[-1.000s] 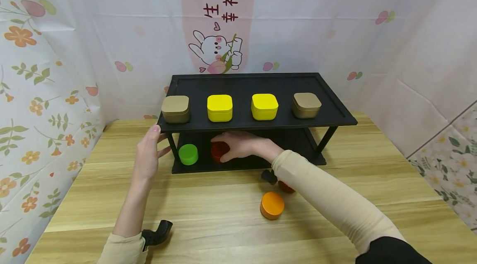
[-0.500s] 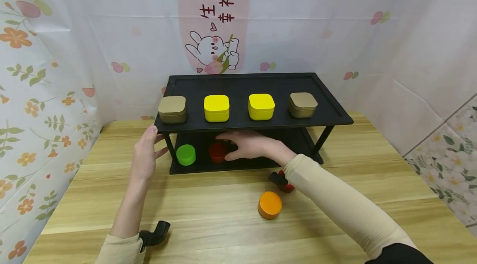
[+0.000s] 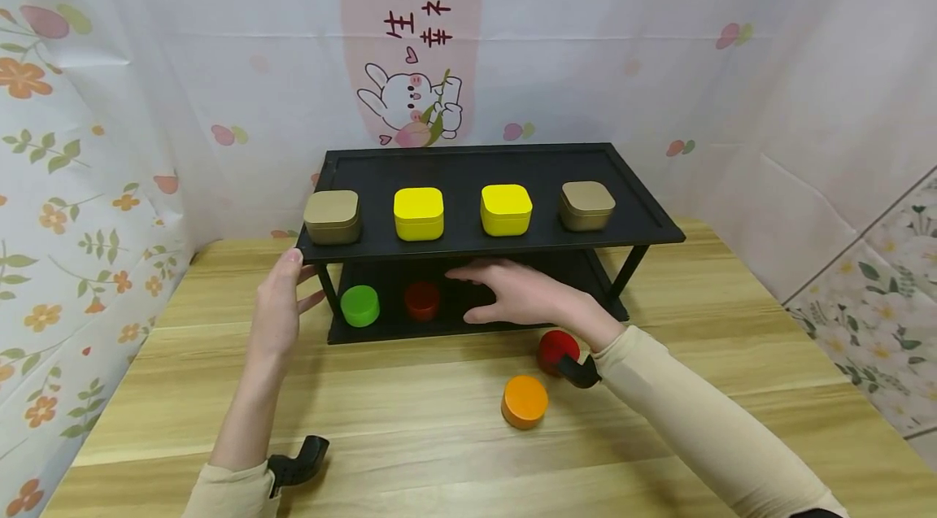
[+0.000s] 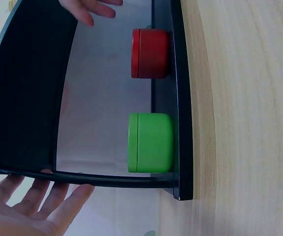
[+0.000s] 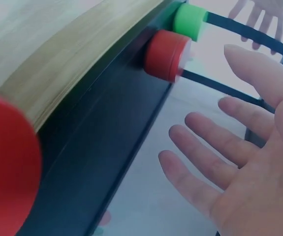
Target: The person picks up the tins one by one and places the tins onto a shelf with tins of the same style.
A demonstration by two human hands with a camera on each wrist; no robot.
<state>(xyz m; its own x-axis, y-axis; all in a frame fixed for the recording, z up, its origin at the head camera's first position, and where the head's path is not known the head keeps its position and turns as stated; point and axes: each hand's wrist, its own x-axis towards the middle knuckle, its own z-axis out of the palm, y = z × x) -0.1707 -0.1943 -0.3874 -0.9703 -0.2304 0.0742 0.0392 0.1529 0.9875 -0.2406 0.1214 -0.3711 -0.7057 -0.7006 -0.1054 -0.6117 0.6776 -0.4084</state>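
Observation:
A black two-tier rack stands on the wooden table. On its lower shelf sit a green round box at the left and a red round box beside it. My right hand is between the tiers, right of that red box and apart from it; the right wrist view shows its fingers spread and holding nothing. My left hand touches the rack's left end, its fairly straight fingers against the side in the left wrist view.
Two tan square boxes and two yellow square boxes stand in a row on the upper tier. In front of the rack, an orange round box and another red round box rest on the table, the latter close to my right wrist.
My right hand has let go of the red box on the lower shelf and moved right, its fingers opening. That box stays put. My left hand keeps its place at the rack.

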